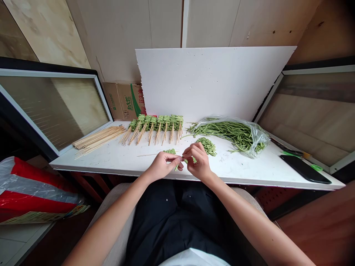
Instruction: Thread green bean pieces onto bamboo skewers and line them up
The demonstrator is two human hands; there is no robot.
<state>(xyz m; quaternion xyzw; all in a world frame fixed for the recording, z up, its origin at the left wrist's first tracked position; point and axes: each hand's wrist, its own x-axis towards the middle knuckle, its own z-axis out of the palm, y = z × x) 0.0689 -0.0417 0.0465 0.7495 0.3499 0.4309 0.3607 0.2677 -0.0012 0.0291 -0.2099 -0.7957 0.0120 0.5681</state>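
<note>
Both my hands meet over the front of the white table, fingertips almost touching. My left hand is closed in a pinch, with the green end of a bean piece showing below its thumb. My right hand is also closed, thumb against fingers, and short green bean pieces show within its curl. The fingers hide the exact point of contact. Just beyond my left hand lies a skewer with bean pieces threaded at its right end. A pile of cut bean pieces sits behind my right hand.
Finished bean skewers stand in a row at the back of the table. Bare bamboo skewers lie left. A clear bag of long beans is at right, near a black phone. A white board leans behind.
</note>
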